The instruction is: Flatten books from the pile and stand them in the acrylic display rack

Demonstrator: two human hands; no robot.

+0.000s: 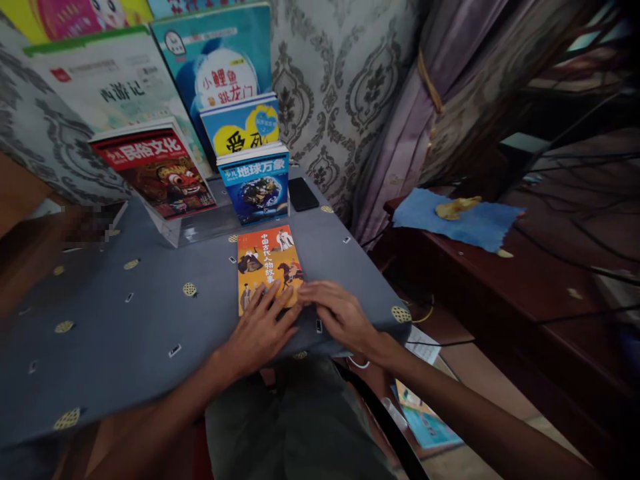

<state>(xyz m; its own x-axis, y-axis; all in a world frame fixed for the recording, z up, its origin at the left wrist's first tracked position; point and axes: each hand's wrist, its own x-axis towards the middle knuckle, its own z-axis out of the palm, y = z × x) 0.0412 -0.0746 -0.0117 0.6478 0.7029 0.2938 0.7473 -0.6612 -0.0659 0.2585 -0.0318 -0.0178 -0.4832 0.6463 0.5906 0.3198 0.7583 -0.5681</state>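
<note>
An orange and yellow book (270, 257) with drawn figures and a horse on its cover lies closed on the cloth-covered table in front of me. My left hand (263, 323) rests flat over the book's lower part, its fingers spread. At the book's lower right edge is my right hand (340, 312), fingers together and bent, fingertips gripping that edge. Just behind stands a clear rack (205, 227) holding a blue book with a globe (257, 190) and a red book with a mask (173, 177).
More picture books, including a teal book (213, 53), stand behind against the patterned wall. A black phone (303, 194) lies beside the rack. Another person's arm (30, 260) reaches in at the left. Right of the table (125, 353), a dark red bench (450, 250) carries a blue cloth (425, 217).
</note>
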